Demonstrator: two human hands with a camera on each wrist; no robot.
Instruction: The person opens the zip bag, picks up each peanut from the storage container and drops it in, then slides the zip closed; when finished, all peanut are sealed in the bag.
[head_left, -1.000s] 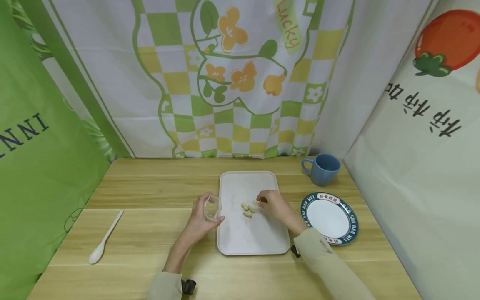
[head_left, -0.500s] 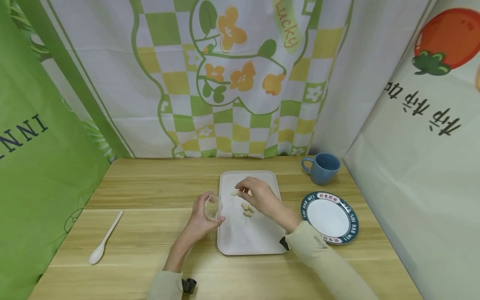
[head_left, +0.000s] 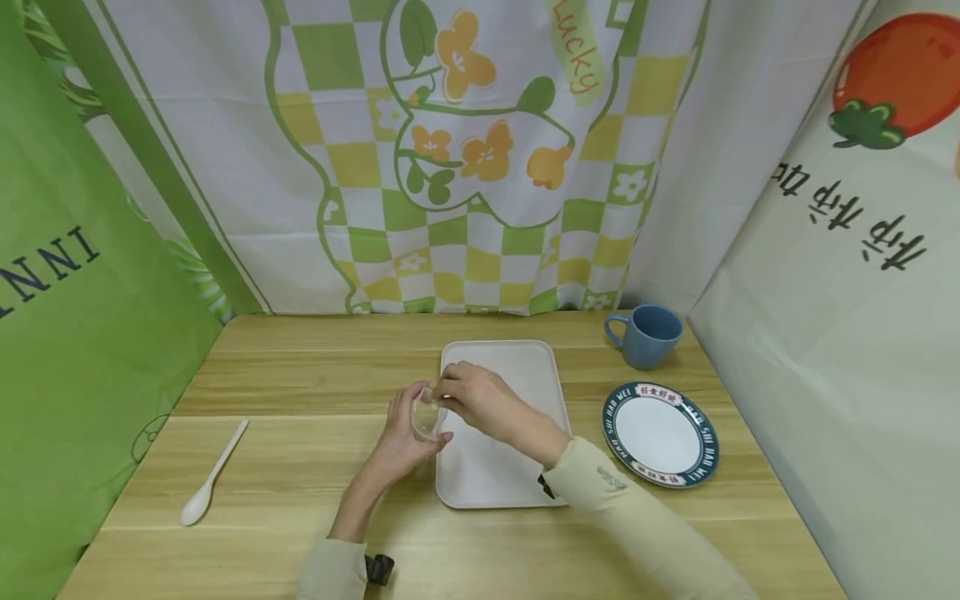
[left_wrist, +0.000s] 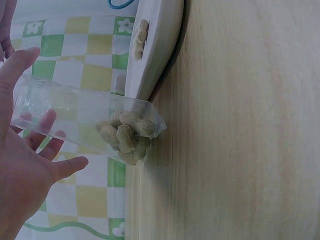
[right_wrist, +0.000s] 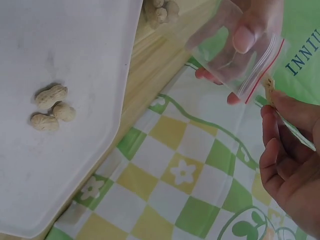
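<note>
My left hand (head_left: 401, 437) grips a clear zip bag (left_wrist: 65, 102) around its upper part, with the mouth facing my other hand. Several peanuts (left_wrist: 127, 137) lie at the bottom of the bag, which hangs low over the table beside the tray (head_left: 532, 367). Between thumb and fingers, my right hand (head_left: 483, 404) pinches a single peanut (right_wrist: 270, 91), right at the red-striped bag opening. On the white tray, a small group of peanuts (right_wrist: 51, 96) shows in the right wrist view; in the head view my right hand hides it.
A white spoon (head_left: 197, 504) lies at the left of the wooden table (head_left: 300, 367). To the right of the tray are a plate (head_left: 660, 435) with a dark green patterned rim and a blue mug (head_left: 651, 337). Curtains (head_left: 487, 267) hang behind the table.
My right hand has lifted a peanut from the tray and carried it left to the bag's mouth. The left hand has stayed in place with the bag.
</note>
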